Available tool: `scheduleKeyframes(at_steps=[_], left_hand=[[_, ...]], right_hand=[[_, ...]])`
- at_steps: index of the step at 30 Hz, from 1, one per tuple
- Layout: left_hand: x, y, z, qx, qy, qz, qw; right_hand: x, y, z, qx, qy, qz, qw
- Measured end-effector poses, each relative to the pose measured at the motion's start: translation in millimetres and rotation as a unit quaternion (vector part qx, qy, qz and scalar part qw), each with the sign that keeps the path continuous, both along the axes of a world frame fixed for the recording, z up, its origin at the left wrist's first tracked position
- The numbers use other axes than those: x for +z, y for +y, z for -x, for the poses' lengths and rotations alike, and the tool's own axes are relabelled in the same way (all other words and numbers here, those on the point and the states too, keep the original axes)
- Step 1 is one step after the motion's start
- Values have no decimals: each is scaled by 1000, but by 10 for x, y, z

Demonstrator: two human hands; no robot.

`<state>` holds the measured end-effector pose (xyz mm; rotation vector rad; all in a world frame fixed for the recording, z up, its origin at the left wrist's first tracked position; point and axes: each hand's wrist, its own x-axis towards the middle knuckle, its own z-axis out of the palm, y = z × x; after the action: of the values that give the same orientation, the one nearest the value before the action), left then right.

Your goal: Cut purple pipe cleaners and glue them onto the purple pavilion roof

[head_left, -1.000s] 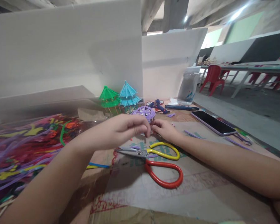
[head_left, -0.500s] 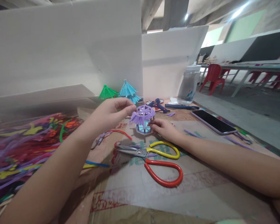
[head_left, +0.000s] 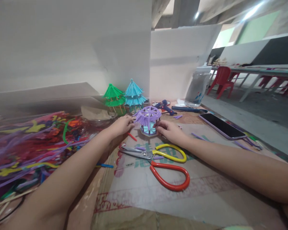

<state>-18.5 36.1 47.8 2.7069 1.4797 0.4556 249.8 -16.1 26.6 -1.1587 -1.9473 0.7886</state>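
fringe [head_left: 147, 123] covers the purple model [head_left: 142, 118] toward my left hand [head_left: 122, 125]; the rest of its spoked roof looks bare, so i judge it partly done. it stands upright between my hands, pale blue below. my right hand [head_left: 170, 131] pinches its side; my left curls loosely, hold unclear.

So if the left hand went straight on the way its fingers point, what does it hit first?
Most likely the purple model, at its fringed left side, close beyond the left hand's fingertips. Depth is unclear from this single view.
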Motion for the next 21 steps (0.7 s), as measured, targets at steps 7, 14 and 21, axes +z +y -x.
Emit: scheduleKeyframes(at_steps=[7,14,21], left_hand=[[-141,135,51,14,-18,8,1000],[-117,174,68,24,-12,32,999],[-18,84,149,65,22,80,994]], right_hand=[[12,54,64,18,-15,-16,1000],[26,146,134,45,-26,-36,998],[101,192,193,54,-43,-55,996]])
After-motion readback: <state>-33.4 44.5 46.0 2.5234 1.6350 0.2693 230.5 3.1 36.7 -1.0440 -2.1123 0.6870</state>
